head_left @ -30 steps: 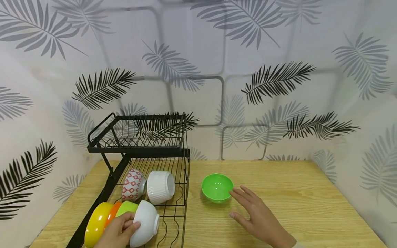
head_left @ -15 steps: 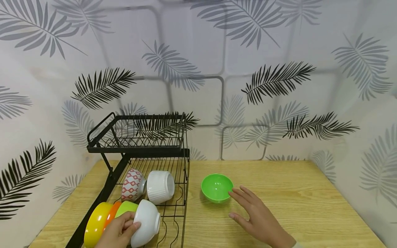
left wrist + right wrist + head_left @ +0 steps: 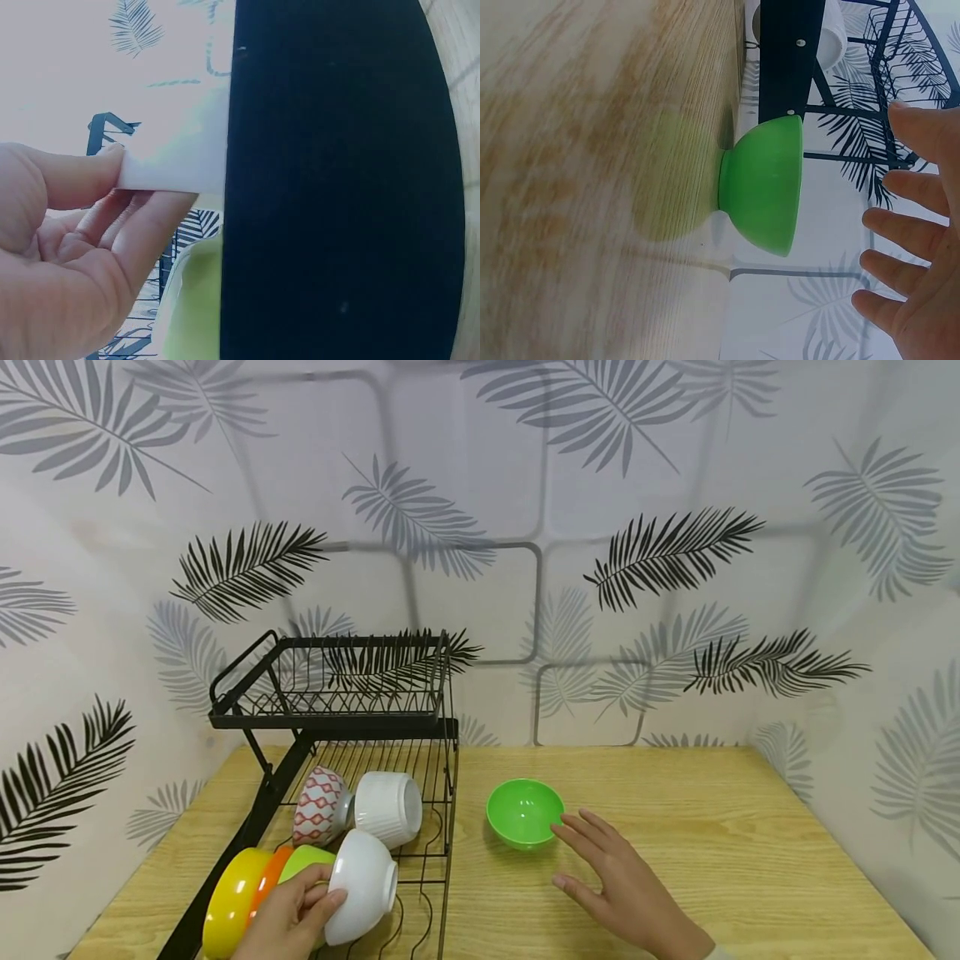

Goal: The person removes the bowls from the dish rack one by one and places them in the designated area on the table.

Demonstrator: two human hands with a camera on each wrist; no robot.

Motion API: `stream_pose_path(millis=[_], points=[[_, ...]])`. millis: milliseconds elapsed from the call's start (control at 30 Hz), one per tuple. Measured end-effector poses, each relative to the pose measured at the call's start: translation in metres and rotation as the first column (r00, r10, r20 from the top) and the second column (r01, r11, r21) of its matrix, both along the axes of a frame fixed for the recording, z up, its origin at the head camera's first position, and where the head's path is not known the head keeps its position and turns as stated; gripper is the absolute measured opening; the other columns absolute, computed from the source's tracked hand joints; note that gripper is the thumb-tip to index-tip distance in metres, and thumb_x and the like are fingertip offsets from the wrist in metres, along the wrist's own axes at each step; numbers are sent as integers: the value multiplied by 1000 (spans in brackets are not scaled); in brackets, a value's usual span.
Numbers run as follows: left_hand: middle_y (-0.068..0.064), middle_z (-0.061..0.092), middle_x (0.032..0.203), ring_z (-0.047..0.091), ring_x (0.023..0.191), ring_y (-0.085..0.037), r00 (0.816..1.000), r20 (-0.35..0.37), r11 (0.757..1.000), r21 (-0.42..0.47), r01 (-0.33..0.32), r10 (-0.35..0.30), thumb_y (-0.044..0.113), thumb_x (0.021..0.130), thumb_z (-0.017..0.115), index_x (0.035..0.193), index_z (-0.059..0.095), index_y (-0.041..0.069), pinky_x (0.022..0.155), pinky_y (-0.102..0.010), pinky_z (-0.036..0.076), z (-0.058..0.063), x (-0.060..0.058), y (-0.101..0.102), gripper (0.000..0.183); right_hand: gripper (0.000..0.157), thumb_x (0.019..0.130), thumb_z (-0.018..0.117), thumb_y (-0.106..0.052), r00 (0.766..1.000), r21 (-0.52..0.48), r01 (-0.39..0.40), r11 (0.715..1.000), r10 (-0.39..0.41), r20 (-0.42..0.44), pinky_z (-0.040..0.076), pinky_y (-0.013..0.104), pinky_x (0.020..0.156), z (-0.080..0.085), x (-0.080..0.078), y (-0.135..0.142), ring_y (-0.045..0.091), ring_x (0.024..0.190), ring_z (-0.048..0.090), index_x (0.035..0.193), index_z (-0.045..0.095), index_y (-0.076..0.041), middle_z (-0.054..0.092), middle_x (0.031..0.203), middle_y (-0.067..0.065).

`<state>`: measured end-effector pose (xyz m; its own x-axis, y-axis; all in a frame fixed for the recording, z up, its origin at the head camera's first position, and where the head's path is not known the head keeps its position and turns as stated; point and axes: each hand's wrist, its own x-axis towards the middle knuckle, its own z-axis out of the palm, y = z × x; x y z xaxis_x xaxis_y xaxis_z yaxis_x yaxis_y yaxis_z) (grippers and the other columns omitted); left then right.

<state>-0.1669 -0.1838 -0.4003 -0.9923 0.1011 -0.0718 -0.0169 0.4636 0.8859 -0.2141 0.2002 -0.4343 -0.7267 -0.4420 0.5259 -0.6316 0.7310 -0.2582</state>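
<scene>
My left hand (image 3: 288, 914) pinches the rim of a white bowl (image 3: 362, 887), thumb on one side and fingers on the other. The bowl is tilted on its side, its foot facing right, at the front of the black dish rack. In the left wrist view the white bowl's rim (image 3: 172, 161) sits between thumb and fingers. Behind my fingers a lime green bowl (image 3: 306, 862) stands on edge in the rack. My right hand (image 3: 626, 889) hovers over the table with its fingers spread, fingertips close to the rim of a bright green bowl (image 3: 525, 814), which stands upright.
The two-tier black dish rack (image 3: 326, 723) fills the left side of the table (image 3: 675, 793). On its lower tier stand a yellow bowl (image 3: 232, 902), an orange bowl (image 3: 272, 881), a red-patterned bowl (image 3: 321, 806) and a ribbed white cup (image 3: 388, 810). A patterned wall rises behind.
My left hand has raised the white bowl slightly and shifted it right, away from the lime green bowl. The right hand and the bright green bowl have stayed in place.
</scene>
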Motion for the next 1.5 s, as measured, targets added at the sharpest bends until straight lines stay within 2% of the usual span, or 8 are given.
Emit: stream_pose_path(millis=[333,700,833,1067,1133,1200,1367,1500], points=[[-22,68,107,66,92,-23,999,-51,1000,19,20,-19,11,95,57,123,49,-12,79,-39,57,5,4,3,37,55,86,72,-34,1000,6,4,1000,-4,5,43,58,98,0,1,0,37,132,42,133,57,-9,53,138,9],[-25,67,108,69,91,-26,996,-83,1000,22,-10,11,10,94,59,126,50,-16,75,-38,58,8,11,9,42,55,87,70,-37,1000,29,10,1000,-11,17,43,58,99,2,0,1,39,131,42,132,57,-9,53,137,10],[-24,68,107,69,89,-25,994,-99,999,17,-38,39,11,94,60,126,52,-15,73,-36,59,11,14,12,42,55,86,71,-36,1000,27,8,1000,-9,19,43,58,98,3,0,1,39,131,43,132,57,-9,54,137,11],[-15,71,101,69,81,-14,981,-126,989,7,-146,146,10,90,65,120,62,-7,70,-25,58,18,23,24,34,55,85,72,-34,1000,17,7,1000,-8,22,43,58,99,1,1,0,40,131,42,133,57,-10,53,138,9],[-13,72,100,68,80,-9,971,-181,987,1,-159,156,9,88,67,117,66,-4,69,-22,57,18,26,27,32,55,86,71,-35,1000,17,6,1000,-6,24,43,58,98,1,1,0,40,131,42,133,56,-10,53,138,9],[-11,73,98,67,78,-5,953,-260,987,2,-160,155,8,86,69,113,68,-3,69,-21,57,17,29,30,28,55,87,70,-37,1000,18,5,1000,-5,26,43,58,98,1,1,0,39,131,42,133,56,-11,53,138,9],[-11,73,94,66,78,0,881,-458,989,-23,-148,121,2,81,72,104,73,-2,65,-23,58,15,34,37,23,55,86,70,-35,999,12,-1,1000,0,43,43,59,98,0,0,0,40,131,42,134,56,-10,53,138,10],[-6,74,90,65,76,1,831,-546,984,-62,-166,106,0,76,76,98,76,3,62,-21,57,16,35,39,21,55,86,72,-34,999,10,0,1000,-1,44,43,60,97,0,1,0,40,131,42,133,56,-10,53,138,11]])
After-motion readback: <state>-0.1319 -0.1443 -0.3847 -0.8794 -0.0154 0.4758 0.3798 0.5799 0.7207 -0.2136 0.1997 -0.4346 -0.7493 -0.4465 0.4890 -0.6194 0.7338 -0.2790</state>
